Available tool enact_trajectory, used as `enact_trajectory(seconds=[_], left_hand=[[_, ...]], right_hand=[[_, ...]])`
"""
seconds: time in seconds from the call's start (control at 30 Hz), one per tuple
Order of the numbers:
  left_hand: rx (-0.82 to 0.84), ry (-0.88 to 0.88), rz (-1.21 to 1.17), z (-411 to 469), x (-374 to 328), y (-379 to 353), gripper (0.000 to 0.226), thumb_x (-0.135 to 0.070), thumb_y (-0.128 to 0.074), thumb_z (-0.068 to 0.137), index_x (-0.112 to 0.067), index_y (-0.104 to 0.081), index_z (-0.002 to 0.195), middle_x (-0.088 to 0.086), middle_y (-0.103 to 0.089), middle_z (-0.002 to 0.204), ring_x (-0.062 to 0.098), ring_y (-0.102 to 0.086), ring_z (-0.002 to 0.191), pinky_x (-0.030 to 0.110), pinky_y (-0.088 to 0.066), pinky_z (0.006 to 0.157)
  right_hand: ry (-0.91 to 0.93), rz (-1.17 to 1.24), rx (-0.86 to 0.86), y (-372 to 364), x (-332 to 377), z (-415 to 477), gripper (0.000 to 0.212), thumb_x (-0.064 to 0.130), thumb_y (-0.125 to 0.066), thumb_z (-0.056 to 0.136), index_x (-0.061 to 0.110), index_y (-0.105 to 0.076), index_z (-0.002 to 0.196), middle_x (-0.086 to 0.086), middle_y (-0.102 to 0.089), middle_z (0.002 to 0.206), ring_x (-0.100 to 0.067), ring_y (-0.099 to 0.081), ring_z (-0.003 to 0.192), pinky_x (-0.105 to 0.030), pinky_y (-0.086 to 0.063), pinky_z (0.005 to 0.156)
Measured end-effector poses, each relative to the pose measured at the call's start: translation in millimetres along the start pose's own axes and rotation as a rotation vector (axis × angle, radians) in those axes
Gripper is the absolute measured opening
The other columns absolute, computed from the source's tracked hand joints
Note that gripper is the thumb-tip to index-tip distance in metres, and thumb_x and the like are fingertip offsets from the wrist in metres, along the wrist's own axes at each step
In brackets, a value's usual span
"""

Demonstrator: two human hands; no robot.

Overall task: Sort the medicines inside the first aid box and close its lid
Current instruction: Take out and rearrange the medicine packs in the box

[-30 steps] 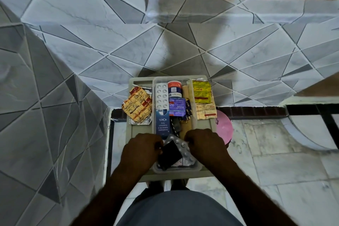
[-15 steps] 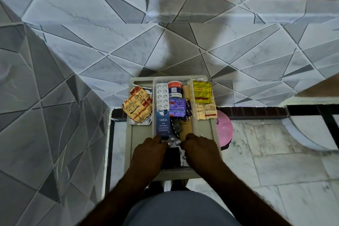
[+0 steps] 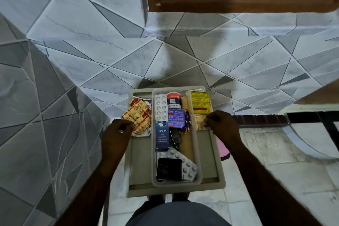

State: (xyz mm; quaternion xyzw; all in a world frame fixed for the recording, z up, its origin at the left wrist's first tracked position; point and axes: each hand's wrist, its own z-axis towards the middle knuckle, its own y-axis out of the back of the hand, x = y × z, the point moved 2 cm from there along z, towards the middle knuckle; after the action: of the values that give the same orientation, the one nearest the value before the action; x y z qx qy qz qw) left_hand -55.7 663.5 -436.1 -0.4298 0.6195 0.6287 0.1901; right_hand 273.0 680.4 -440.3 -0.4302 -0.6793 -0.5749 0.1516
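The grey first aid box (image 3: 218, 154) lies open in front of me, with a clear inner tray (image 3: 197, 145) down its middle. Inside the tray are a white blister pack (image 3: 161, 107), a red-capped jar (image 3: 173, 100), a purple box (image 3: 176, 118), a blue box (image 3: 162, 136), a silver blister strip (image 3: 188, 166) and a black flat item (image 3: 169, 169). My left hand (image 3: 116, 132) pinches the near edge of the orange-red strips (image 3: 139, 115) in the left section. My right hand (image 3: 222, 124) pinches the pale strips (image 3: 200, 122) below a yellow sachet (image 3: 200, 103).
The box sits on a narrow ledge against a grey tiled wall (image 3: 91, 57). A pink object (image 3: 222, 149) pokes out from under the box's right side. A wooden frame (image 3: 238, 3) hangs above. Pale floor tiles (image 3: 275, 152) lie to the right.
Both hands let go of the silver strip and black item at the tray's near end and moved outward and forward, left to the orange-red strips, right to the pale strips.
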Motion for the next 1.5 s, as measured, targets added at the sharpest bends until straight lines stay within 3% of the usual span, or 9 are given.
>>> enact_trajectory(seconds=[0.13,0.3,0.4,0.77,1.0,1.1,1.2,1.33,1.5], left_hand=[[-0.126,0.070,-0.022,20.5,13.4,6.4,0.021,-0.026,-0.067,0.088,-0.011,-0.069,0.103,0.000,-0.067,0.093,0.015,-0.060,0.086,0.027,-0.039,0.072],[0.006,0.201,-0.074,35.9,10.7,-0.2,0.013,-0.031,-0.070,0.086,-0.024,-0.059,0.089,-0.003,-0.062,0.086,0.021,-0.061,0.088,0.037,-0.049,0.083],[0.009,0.212,-0.030,42.9,11.5,-4.5,0.016,-0.034,-0.071,0.084,-0.027,-0.057,0.084,-0.008,-0.060,0.080,0.022,-0.063,0.087,0.043,-0.051,0.087],[-0.091,0.276,-0.048,52.8,15.5,-9.2,0.021,-0.022,-0.078,0.078,-0.018,-0.060,0.088,0.001,-0.064,0.087,0.020,-0.062,0.083,0.038,-0.051,0.081],[-0.045,0.344,-0.256,50.5,27.5,-9.2,0.017,-0.013,-0.071,0.084,-0.006,-0.072,0.099,0.012,-0.072,0.086,0.016,-0.063,0.067,0.026,-0.048,0.058],[-0.042,0.378,-0.358,48.9,30.2,-5.5,0.016,-0.011,-0.068,0.085,-0.004,-0.071,0.100,0.013,-0.072,0.084,0.023,-0.067,0.074,0.029,-0.054,0.063],[-0.062,0.391,-0.409,45.9,31.5,0.8,0.018,-0.011,-0.067,0.086,-0.004,-0.070,0.102,0.015,-0.072,0.090,0.027,-0.069,0.081,0.038,-0.058,0.074],[-0.064,0.361,-0.459,39.7,31.8,15.8,0.020,-0.012,-0.065,0.088,-0.004,-0.069,0.106,0.015,-0.071,0.093,0.019,-0.066,0.076,0.029,-0.053,0.067],[0.006,0.347,-0.522,21.9,6.5,45.9,0.016,-0.008,-0.060,0.091,-0.011,-0.069,0.104,0.009,-0.072,0.091,0.020,-0.066,0.084,0.030,-0.055,0.077]], right_hand=[[-0.092,0.026,-0.051,-6.5,3.9,29.9,0.023,0.032,-0.073,0.082,0.013,-0.069,0.094,-0.007,-0.074,0.089,-0.019,-0.070,0.075,-0.040,-0.060,0.072],[-0.135,-0.118,-0.089,-15.8,20.5,46.4,0.037,0.045,-0.071,0.081,0.011,-0.063,0.096,-0.006,-0.068,0.087,-0.025,-0.067,0.083,-0.030,-0.050,0.070],[-0.122,-0.139,-0.104,-23.1,23.0,49.6,0.045,0.051,-0.072,0.074,0.012,-0.059,0.092,-0.011,-0.066,0.093,-0.030,-0.066,0.082,-0.041,-0.057,0.074],[-0.135,-0.175,-0.132,-25.8,27.6,52.2,0.058,0.030,-0.075,0.077,0.005,-0.047,0.121,-0.024,-0.053,0.119,-0.043,-0.055,0.109,-0.046,-0.047,0.087],[-0.181,-0.087,-0.133,-24.8,6.5,62.9,0.038,0.042,-0.075,0.067,0.021,-0.059,0.095,-0.012,-0.069,0.094,-0.032,-0.069,0.080,-0.043,-0.058,0.073],[-0.203,-0.022,-0.139,-26.7,-8.8,72.4,0.045,0.055,-0.072,0.055,0.026,-0.059,0.087,-0.009,-0.071,0.083,-0.028,-0.071,0.070,-0.045,-0.061,0.068],[-0.180,0.063,-0.141,-18.1,3.9,67.3,0.028,0.045,-0.075,0.071,0.019,-0.068,0.082,-0.006,-0.074,0.078,-0.027,-0.072,0.071,-0.046,-0.060,0.076],[-0.189,0.248,-0.149,5.1,16.6,54.7,0.012,0.031,-0.074,0.075,0.020,-0.072,0.075,-0.004,-0.072,0.074,-0.023,-0.070,0.069,-0.045,-0.059,0.076],[-0.177,0.475,-0.146,38.2,37.5,25.1,0.012,0.007,-0.071,0.082,0.013,-0.066,0.074,-0.008,-0.061,0.066,-0.018,-0.055,0.055,-0.026,-0.048,0.049]])
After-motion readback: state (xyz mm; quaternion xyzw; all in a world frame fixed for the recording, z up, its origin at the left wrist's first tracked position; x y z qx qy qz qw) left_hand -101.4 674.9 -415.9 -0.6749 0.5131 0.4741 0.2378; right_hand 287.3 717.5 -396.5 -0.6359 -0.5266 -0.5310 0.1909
